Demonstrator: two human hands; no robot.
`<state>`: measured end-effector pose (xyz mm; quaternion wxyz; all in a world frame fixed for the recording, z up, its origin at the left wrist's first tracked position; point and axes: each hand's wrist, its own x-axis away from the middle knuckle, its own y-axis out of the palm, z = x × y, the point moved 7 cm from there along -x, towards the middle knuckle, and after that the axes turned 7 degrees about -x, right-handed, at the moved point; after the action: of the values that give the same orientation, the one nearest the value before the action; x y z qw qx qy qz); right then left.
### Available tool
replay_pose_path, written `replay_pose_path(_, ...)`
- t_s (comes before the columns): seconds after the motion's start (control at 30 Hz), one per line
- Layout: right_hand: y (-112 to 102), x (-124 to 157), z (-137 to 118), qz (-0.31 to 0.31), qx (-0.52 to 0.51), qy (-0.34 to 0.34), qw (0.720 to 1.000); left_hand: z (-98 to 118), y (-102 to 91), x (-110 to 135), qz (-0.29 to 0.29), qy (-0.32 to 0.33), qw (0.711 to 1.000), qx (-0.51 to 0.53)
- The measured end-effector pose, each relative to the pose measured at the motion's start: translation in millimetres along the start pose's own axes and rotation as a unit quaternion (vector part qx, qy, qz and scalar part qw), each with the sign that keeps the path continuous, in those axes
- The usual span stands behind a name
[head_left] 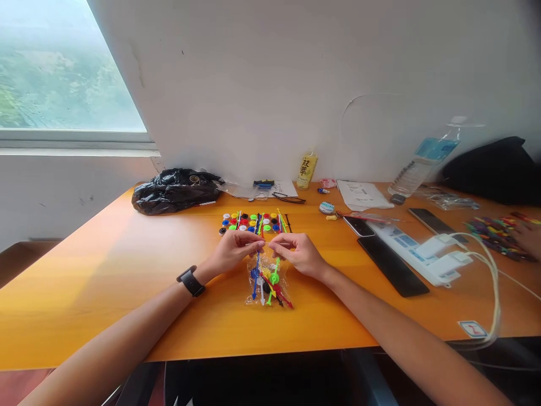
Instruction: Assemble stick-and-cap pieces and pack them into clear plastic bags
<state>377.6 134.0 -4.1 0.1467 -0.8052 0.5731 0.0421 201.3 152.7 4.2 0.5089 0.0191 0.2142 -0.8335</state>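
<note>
A clear plastic bag (267, 282) rests on the table below my hands, with several coloured plastic arrows and round pieces inside in blue, white, yellow, green, black and red. My left hand (240, 248) pinches the bag's top edge on the left, fingers closed. On the other side of the opening, my right hand (298, 252) pinches the edge in the same way. Just beyond my hands lie rows of coloured round pieces (243, 221) with long arrows (281, 220) among them. My fingers partly cover the nearest of these.
At the back left sits a black plastic bag (175, 192). A yellow drink carton (306, 170) stands by the wall. To the right are phones (393, 265), a power strip (406, 251) with cables, a water bottle (425, 163) and another person's hand (528, 237) at a coloured pile.
</note>
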Motion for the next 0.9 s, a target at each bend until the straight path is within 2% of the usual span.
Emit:
replay_pose_path(0.17, -4.3, -2.0, 5.1, -0.010, 0.000, -0.001, 1.000, -5.2, -3.0, -3.1, -0.011, -0.009, 1.000, -0.001)
replay_pose_path(0.3, -11.1, -5.3, 8.1, 0.008, -0.017, -0.011, 1.000, -16.5, -10.1, -6.4, 0.001, -0.024, 0.999, 0.024)
replay_pose_path(0.47, -20.1, -8.3, 10.4, 0.031, -0.071, -0.003, 0.997, -23.8, -14.6, -7.6, -0.010, -0.035, 0.997, 0.068)
replay_pose_path(0.7, -24.7, -9.5, 2.9, 0.044, -0.104, -0.040, 0.993, -39.7, -20.4, -7.0, 0.050, -0.050, 0.992, 0.102)
replay_pose_path(0.8, -23.6, -8.2, -2.0, 0.046, -0.083, -0.070, 0.993, -39.0, -19.8, -4.9, 0.068, -0.065, 0.989, 0.112)
replay_pose_path(0.9, -22.9, -5.5, -6.5, 0.047, -0.044, -0.093, 0.994, -28.6, -16.4, -2.6, 0.059, -0.060, 0.993, 0.086)
